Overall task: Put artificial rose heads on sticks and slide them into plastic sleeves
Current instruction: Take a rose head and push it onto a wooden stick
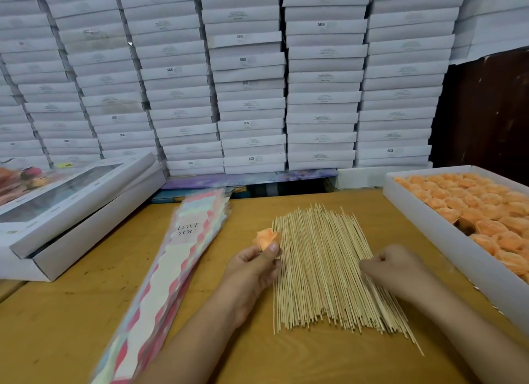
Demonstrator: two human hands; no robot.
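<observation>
My left hand (253, 269) pinches an orange rose head (266, 238) between thumb and fingers, just left of a wide pile of thin wooden sticks (320, 263) on the table. My right hand (395, 269) rests on the right side of the pile, its fingers curled and pinching at sticks there. A stack of plastic sleeves (171, 263) printed "LOVE YOU", with pink and pale wavy edges, lies diagonally to the left. A white tray (429, 235) at the right holds several orange rose heads (469, 206).
The wooden table (286, 360) carries two long white window boxes (71, 212) stacked at the left. Behind the table rises a wall of stacked white flat boxes (252, 83). A dark wooden panel (486, 112) stands at the back right.
</observation>
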